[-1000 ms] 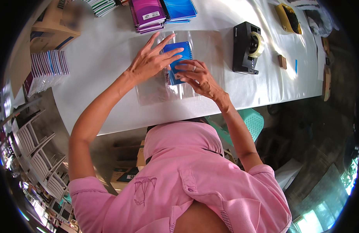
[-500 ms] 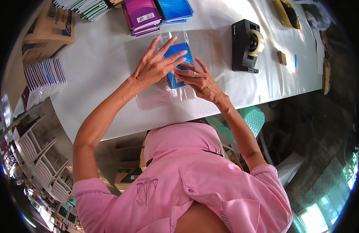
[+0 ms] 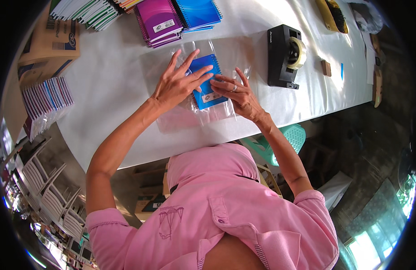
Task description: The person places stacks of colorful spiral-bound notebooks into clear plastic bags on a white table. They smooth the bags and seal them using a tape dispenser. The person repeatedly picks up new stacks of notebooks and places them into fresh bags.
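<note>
Blue spiral notebook (image 3: 205,86) amid loose clear film (image 3: 178,119) on the white table (image 3: 113,103), between left hand (image 3: 175,84) and right hand (image 3: 240,96). Left fingers spread over its left side; right fingers bent at its right edge, impossible to tell whether pinching film or only resting. Possible trouble: from light or uneven pressure, a sliding notebook and crooked position; from thin film, creases, or perhaps a snag on the spiral. Hidden: part of the cover, under the fingers. Hard to make out, because of glare: borders of the film, and whether over or under the notebook. Cut off above: white and green pile (image 3: 86,12).
</note>
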Demonstrator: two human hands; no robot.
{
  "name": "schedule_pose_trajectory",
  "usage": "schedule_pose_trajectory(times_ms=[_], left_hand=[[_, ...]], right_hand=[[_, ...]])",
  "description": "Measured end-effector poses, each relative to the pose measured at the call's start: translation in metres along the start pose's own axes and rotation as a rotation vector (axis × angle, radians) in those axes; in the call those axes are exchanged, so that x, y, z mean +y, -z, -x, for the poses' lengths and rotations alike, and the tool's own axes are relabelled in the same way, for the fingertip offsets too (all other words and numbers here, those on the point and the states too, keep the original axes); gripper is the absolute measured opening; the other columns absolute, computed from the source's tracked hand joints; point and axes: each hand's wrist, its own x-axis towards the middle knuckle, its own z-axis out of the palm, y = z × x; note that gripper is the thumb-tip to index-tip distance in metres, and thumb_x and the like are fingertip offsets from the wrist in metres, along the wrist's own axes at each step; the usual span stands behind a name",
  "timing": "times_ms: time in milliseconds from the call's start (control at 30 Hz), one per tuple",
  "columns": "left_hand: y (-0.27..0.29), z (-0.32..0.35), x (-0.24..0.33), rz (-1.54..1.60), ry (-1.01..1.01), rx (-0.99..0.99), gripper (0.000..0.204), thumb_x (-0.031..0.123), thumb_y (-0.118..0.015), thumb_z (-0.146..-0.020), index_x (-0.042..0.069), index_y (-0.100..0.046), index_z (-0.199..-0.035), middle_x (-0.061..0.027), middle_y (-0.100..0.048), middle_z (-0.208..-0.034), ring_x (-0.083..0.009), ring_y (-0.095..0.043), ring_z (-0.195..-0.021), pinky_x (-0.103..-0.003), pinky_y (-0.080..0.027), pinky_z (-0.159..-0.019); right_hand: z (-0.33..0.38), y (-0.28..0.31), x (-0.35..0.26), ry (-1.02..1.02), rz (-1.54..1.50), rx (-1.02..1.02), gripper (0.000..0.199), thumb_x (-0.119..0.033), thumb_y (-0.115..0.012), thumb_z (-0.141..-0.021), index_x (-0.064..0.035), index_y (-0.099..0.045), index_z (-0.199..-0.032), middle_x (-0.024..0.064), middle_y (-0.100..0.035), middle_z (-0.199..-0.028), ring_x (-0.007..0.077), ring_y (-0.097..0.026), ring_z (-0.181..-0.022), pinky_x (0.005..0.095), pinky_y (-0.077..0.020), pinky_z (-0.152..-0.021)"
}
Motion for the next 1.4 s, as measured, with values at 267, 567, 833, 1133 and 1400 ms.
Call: schedule_pose_trajectory(times_ms=[267,567,833,1133,1400], left_hand=[[0.009,-0.013,0.001,-0.003,-0.057,0.008,0.040,0.018,-0.068,-0.075,0.028,-0.069,-0.114,0.0124,-0.058,-0.130,-0.0278,-0.041,-0.135,-0.060,-0.032,-0.108],[0.005,-0.023,-0.003,0.082,0.144,-0.100,0.049,0.022,-0.074,-0.067,0.032,-0.069,-0.115,0.0103,-0.054,-0.136,-0.0285,-0.033,-0.139,-0.061,-0.023,-0.110],[0.001,-0.060,-0.001,0.044,0.289,-0.359,0.100,0.020,-0.087,-0.049,0.035,-0.046,-0.139,0.0052,-0.039,-0.150,-0.0314,-0.017,-0.145,-0.064,-0.020,-0.112],[0.000,-0.097,0.001,0.029,0.231,-0.656,0.118,0.012,-0.089,-0.041,0.032,-0.036,-0.145,0.0035,-0.025,-0.156,-0.0326,-0.010,-0.146,-0.065,-0.017,-0.112],[-0.015,-0.105,0.006,0.077,0.330,-0.778,0.122,0.001,-0.084,-0.044,0.030,-0.029,-0.149,0.0019,-0.018,-0.158,-0.0375,-0.005,-0.146,-0.069,-0.017,-0.110]], right_hand=[[-0.005,0.003,-0.013,-0.014,0.111,-0.129,0.069,0.010,-0.059,-0.067,-0.0308,-0.063,-0.123,-0.0056,-0.052,-0.127,0.0197,-0.042,-0.130,0.0551,-0.0193,-0.116],[-0.004,0.006,-0.019,0.014,0.172,-0.165,0.068,0.007,-0.056,-0.068,-0.0263,-0.061,-0.127,-0.0043,-0.046,-0.134,0.0191,-0.037,-0.134,0.0552,-0.0153,-0.117],[0.022,0.006,-0.023,0.159,0.165,-0.234,0.070,0.011,-0.055,-0.069,-0.0244,-0.059,-0.129,-0.0040,-0.047,-0.138,0.0164,-0.039,-0.134,0.0529,-0.0189,-0.117],[0.008,-0.005,-0.046,0.372,-0.034,-0.058,0.023,0.002,-0.060,-0.070,-0.0059,-0.067,-0.090,0.0039,-0.062,-0.091,0.0211,-0.051,-0.104,0.0393,-0.0364,-0.098],[0.093,0.117,0.030,-0.587,0.019,0.715,0.007,0.000,-0.070,-0.075,-0.0015,-0.071,-0.082,0.0093,-0.067,-0.093,0.0264,-0.062,-0.082,0.0367,-0.0474,-0.078]])
